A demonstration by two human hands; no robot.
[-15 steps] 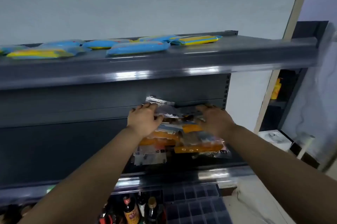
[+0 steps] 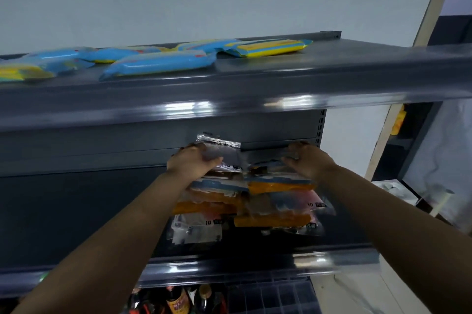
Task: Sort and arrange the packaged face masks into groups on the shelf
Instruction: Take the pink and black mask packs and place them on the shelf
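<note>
Clear plastic mask packs (image 2: 245, 201) are piled on the middle shelf (image 2: 255, 266); my left hand (image 2: 191, 162) grips the top-left pack (image 2: 219, 150), and my right hand (image 2: 306, 160) curls round another pack (image 2: 278, 173) beside it.

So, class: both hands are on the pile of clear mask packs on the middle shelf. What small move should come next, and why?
Probably lift the top clear pack, which the left hand grips, off the pile and set it on the bare shelf to the left. The packs lie overlapping in a mixed heap, while the right hand holds the pile's right side.
</note>
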